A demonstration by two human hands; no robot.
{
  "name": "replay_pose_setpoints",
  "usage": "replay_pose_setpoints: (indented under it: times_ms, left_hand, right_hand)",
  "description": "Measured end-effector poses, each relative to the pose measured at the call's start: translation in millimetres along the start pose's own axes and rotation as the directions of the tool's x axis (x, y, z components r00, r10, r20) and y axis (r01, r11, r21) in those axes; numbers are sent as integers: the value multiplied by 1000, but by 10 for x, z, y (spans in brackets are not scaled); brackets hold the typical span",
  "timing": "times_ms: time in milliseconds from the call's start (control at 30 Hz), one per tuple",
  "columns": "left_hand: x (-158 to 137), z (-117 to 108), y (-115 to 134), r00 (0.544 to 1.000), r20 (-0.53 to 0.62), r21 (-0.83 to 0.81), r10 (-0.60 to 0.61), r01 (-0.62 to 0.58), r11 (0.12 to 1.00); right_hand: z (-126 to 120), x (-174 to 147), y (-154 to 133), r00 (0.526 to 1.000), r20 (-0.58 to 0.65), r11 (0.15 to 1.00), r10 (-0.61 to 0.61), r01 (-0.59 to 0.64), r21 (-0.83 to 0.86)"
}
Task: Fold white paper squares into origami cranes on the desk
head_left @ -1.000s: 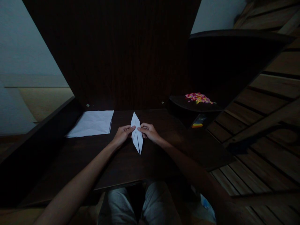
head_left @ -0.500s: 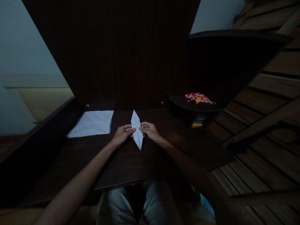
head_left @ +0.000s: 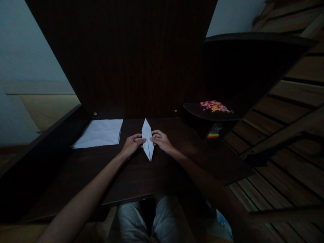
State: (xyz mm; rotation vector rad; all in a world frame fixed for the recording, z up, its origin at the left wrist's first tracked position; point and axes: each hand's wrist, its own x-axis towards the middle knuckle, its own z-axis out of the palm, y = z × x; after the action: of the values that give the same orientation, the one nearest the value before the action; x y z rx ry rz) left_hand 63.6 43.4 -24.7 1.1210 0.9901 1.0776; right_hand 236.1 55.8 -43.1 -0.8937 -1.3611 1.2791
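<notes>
Pinching folded white paper [head_left: 147, 132], 2 ends pointed, are left grip [head_left: 132, 145] and right grip [head_left: 163, 142].

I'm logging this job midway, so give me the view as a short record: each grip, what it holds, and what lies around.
Left grip: holds the folded white paper by its left edge, thumb on top
Right grip: holds its right edge, thumb on top
Paper shape: long, pointed at both ends, a line running lengthwise
Paper touching the desk: cannot tell
Left side: white sheets lying on the desk
Right side: small coloured pieces heaped on a rounded shelf
Light: dim
</notes>
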Motion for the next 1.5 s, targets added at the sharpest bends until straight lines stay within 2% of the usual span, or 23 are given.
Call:
replay_pose_setpoints:
  times_ms: [367,600,767,1000,1167,1500]
  left_hand:
    - [57,-7,-57,994,-104,-33,21,-25,999]
    - [38,-2,-45,997,-68,-16,22,-23,1000]
    - [47,-10,-42,995,-91,73,29,-22,997]
    - [73,-58,-69,981,-112,206,157,-132,970]
    - [67,-54,-58,977,-84,188,197,-178,966]
    - [37,-39,-26,985,-44,94,164,-160,983]
  right_hand:
    - [2,10,36,1000,-12,999,21,-21,30]
    - [-15,10,44,997,-23,996,79,-78,33]
    - [-12,7,41,994,-54,995,90,-88,41]
    - [-3,14,50,996,-28,996,82,-81,47]
    - [-2,3,30,997,-23,996,71,-70,52]
    - [2,-17,-23,994,3,991,110,-110,70]
